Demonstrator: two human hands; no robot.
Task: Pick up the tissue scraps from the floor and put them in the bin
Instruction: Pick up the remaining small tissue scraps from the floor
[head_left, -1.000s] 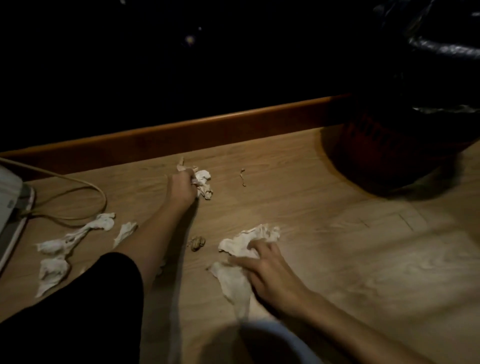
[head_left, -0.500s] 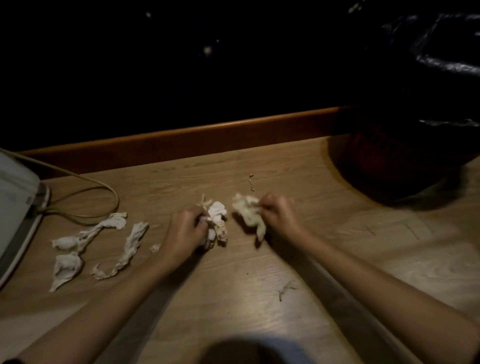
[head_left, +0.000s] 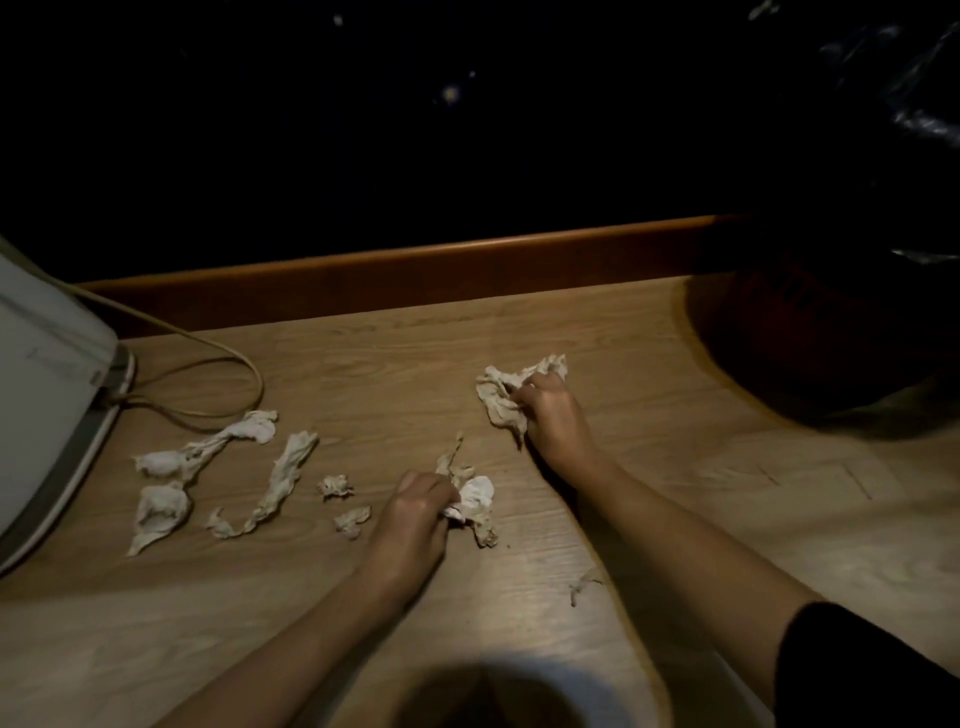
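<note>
White twisted tissue strip (head_left: 270, 486) lengthwise toward skirting, both grips pinching crumpled tissue wads

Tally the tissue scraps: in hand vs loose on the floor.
Held in left hand: 1 wad
Held in right hand: 1 wad
Loose on floor: 6, namely and a thin shred
Total: 8
</note>
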